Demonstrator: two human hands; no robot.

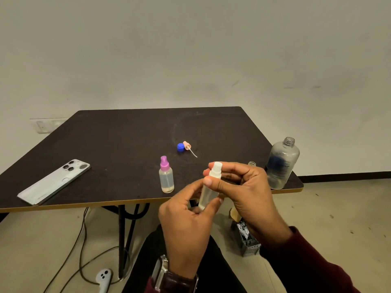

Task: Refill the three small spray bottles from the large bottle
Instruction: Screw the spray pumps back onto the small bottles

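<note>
Hiding behind right hand [243,187], third small bottle [251,163], only neck showing

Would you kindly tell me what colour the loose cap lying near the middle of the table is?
The loose cap is blue, seen clearly in the head view.

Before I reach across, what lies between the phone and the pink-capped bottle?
Nothing: bare table between phone and pink-capped bottle, in the head view.

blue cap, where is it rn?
Head view: the blue cap lies mid-table, touching or nearly touching the pink spray pump head on its right, behind the pink-topped spray bottle.
</note>
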